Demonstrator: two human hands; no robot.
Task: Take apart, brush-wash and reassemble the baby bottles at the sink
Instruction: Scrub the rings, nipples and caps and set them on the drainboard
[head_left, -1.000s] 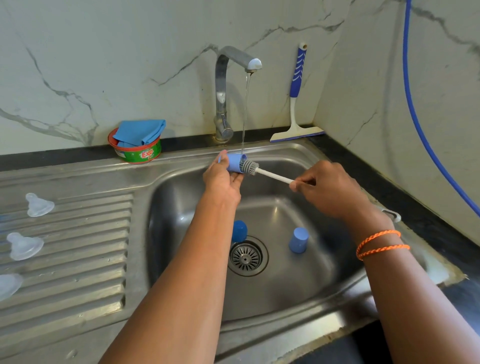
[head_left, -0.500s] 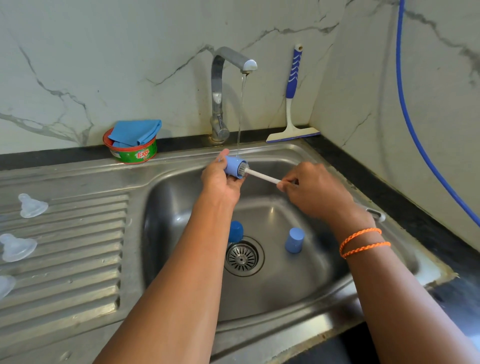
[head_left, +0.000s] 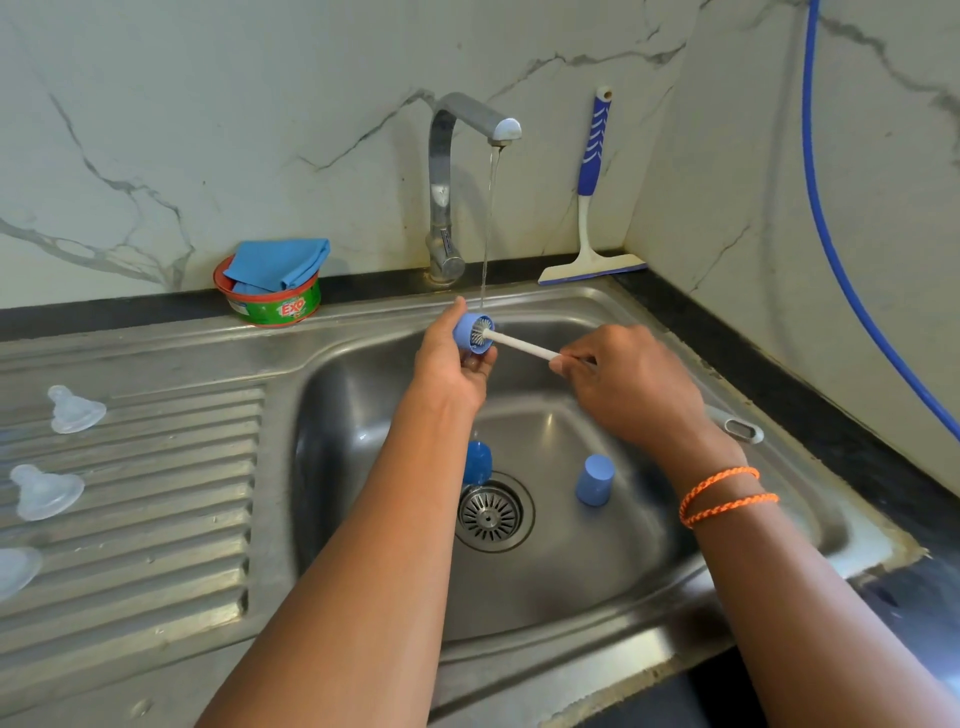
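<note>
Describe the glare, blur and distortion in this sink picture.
Head view: soft daylight, with bright glare streaks on the sink rim and draining board. Wide-angle lens bows the counter edge and stretches both forearms. The hands are in fair focus, the brush slightly soft; the lowest teat is cut off and blurred.

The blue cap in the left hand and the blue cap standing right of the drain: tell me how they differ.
The held cap lies on its side, its opening facing right; the cap right of the drain stands with its closed end up. The left hand grips the held cap at the running water, above the basin; the other rests untouched on the sink floor. The brush, held by the right hand, has its bristles inside the held cap; nothing enters the other. Both are light blue cylinders.
</note>
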